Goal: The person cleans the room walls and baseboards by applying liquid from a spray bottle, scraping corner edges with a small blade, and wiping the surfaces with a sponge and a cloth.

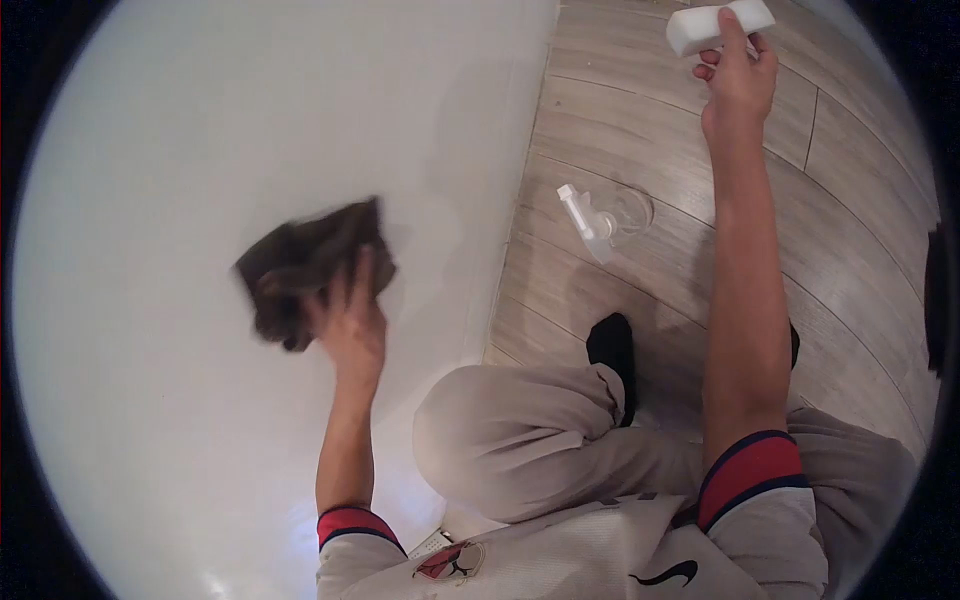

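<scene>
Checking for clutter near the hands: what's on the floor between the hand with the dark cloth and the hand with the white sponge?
A clear spray bottle stands there, in the head view.

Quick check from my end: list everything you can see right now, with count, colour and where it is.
cloth: one, dark brown, pressed on the white surface under the left hand, blurred
white surface: one, glossy white, fills the left half of the view
sponge block: one, white, held up at top right over the floor
spray bottle: one, clear with a white trigger head, standing on the floor beside the white surface's edge
floor: wood-look planks, grey-brown, right half of the view
left hand: on the cloth, fingers spread over it
right hand: raised, gripping the sponge block
legs: beige trousers, one black sock, crouched at bottom centre
sleeves: white with red and navy cuffs
</scene>
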A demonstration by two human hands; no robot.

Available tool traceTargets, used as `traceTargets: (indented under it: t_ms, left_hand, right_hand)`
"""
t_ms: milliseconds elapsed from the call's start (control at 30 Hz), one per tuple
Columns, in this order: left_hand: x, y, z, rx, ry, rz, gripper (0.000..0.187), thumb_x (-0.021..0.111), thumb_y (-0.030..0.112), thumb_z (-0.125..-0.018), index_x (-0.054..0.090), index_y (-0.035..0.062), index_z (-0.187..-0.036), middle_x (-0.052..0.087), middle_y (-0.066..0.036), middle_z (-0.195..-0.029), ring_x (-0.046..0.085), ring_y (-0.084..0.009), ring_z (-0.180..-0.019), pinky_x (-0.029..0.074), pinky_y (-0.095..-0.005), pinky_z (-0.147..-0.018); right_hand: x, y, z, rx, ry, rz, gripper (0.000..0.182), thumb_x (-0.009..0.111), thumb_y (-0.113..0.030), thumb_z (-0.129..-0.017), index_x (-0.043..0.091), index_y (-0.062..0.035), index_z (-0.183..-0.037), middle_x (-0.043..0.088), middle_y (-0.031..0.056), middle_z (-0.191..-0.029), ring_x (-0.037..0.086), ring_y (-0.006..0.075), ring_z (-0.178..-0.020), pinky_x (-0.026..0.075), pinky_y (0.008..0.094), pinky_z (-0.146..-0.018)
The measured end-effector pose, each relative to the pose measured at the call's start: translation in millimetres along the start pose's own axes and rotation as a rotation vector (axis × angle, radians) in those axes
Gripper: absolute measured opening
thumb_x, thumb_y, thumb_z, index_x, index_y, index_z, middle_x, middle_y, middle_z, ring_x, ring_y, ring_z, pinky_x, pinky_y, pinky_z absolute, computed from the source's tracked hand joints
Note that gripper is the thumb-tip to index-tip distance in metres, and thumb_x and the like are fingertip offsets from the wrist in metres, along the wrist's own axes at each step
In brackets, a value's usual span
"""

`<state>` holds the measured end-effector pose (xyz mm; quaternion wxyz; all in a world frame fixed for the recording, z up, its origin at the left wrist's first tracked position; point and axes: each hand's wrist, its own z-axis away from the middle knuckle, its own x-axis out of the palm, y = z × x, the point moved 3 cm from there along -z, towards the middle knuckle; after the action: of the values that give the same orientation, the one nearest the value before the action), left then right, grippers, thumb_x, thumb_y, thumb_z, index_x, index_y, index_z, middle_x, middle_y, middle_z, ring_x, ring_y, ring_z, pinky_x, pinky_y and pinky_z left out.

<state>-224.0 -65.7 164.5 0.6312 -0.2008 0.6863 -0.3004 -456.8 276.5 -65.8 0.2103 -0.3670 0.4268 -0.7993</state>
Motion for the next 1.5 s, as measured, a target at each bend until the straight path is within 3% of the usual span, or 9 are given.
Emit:
traceTargets:
  t_ms: [100,433,567,767,867,1033,1300,1400,1500]
  left_hand:
    - [61.8,39.8,15.9,0.158,-0.375,0.191,0.056,0.054,0.005,-0.084,0.052,0.0143,-0.139,0.057,-0.01,-0.129,0.05,-0.0359,-0.123,0.041,-0.0509,-0.104]
    - [165.4,144.7,-146.8,0.448,-0.09,0.228,0.048,0.051,0.009,-0.088,0.05,0.0,-0.135,0.044,-0.014,-0.147,0.036,-0.0317,-0.139,0.039,-0.0348,-0.111]
    - [190.3,177.0,-174.8,0.454,-0.232,0.228,0.045,0.049,0.012,-0.09,0.053,-0.0026,-0.132,0.043,-0.016,-0.148,0.038,-0.0293,-0.138,0.044,-0.0325,-0.105]
    - [216.4,151.3,5.0,0.527,-0.414,0.195,0.051,0.047,0.022,-0.093,0.048,-0.0059,-0.136,0.04,-0.022,-0.149,0.044,-0.0273,-0.134,0.038,-0.0325,-0.108]
    - [244.7,133.4,135.2,0.489,-0.468,0.208,0.052,0.05,0.02,-0.091,0.047,-0.0037,-0.137,0.045,-0.022,-0.145,0.065,-0.0263,-0.103,0.053,-0.0359,-0.087]
    - [199.0,54.0,324.4,0.059,-0.97,0.483,0.061,0.052,0.011,-0.085,0.044,0.0143,-0.145,0.063,-0.016,-0.124,0.069,-0.0276,-0.086,0.057,-0.0448,-0.073]
    - [7.9,-92.1,290.6,-0.394,0.027,-0.292,0.058,0.062,0.003,-0.079,0.063,0.0258,-0.132,0.04,-0.027,-0.148,0.034,-0.0541,-0.134,0.025,-0.061,-0.111]
    - [15.8,-77.5,242.8,-0.304,0.03,-0.337,0.059,0.063,0.007,-0.077,0.062,0.0288,-0.132,0.045,-0.028,-0.141,0.049,-0.0517,-0.113,0.039,-0.0538,-0.103]
    - [-2.9,-93.7,221.4,-0.26,-0.13,-0.049,0.062,0.067,0.006,-0.075,0.061,0.0269,-0.133,0.033,-0.02,-0.154,0.043,-0.0529,-0.121,0.033,-0.0607,-0.106]
  right_hand:
    - [-11.3,-1.5,-6.4,0.011,0.042,-0.011,0.072,0.075,-0.031,-0.086,0.036,0.007,-0.133,0.059,0.0122,-0.1,0.057,0.0144,-0.077,0.048,0.0285,-0.058]
    - [-19.9,-27.9,1.6,-0.042,0.11,0.075,0.063,0.067,-0.039,-0.091,0.044,0.001,-0.134,0.057,0.0061,-0.094,0.05,0.0107,-0.076,0.041,0.0244,-0.06]
    - [-14.3,-32.4,19.2,-0.095,0.084,0.059,0.061,0.066,-0.038,-0.091,0.045,0.0013,-0.133,0.056,0.0056,-0.092,0.049,0.0105,-0.075,0.04,0.0247,-0.059]
    - [-11.6,-20.7,28.0,-0.076,0.066,0.096,0.058,0.065,-0.035,-0.092,0.046,0.0019,-0.132,0.056,0.0077,-0.093,0.052,0.0142,-0.079,0.045,0.0285,-0.062]
    - [-16.0,-2.3,16.1,-0.075,-0.006,0.075,0.058,0.071,-0.031,-0.089,0.045,0.0042,-0.128,0.059,0.0092,-0.098,0.057,0.0147,-0.079,0.048,0.029,-0.06]
    - [0.3,9.8,26.5,-0.066,-0.077,0.11,0.052,0.073,-0.028,-0.089,0.048,0.0026,-0.123,0.059,0.0077,-0.099,0.058,0.0133,-0.078,0.05,0.0275,-0.061]
    - [20.5,32.5,46.9,-0.059,-0.166,0.079,0.059,0.073,-0.028,-0.088,0.046,0.007,-0.127,0.06,0.0116,-0.103,0.059,0.0154,-0.08,0.049,0.0264,-0.061]
    - [35.7,28.6,61.7,-0.055,-0.207,0.052,0.055,0.073,-0.028,-0.089,0.048,0.0032,-0.126,0.06,0.0094,-0.098,0.057,0.0143,-0.074,0.048,0.027,-0.056]
    - [59.6,-26.6,102.4,-0.03,-0.154,-0.003,0.058,0.073,-0.029,-0.089,0.044,0.0009,-0.129,0.06,0.0088,-0.096,0.057,0.0137,-0.072,0.047,0.0268,-0.051]
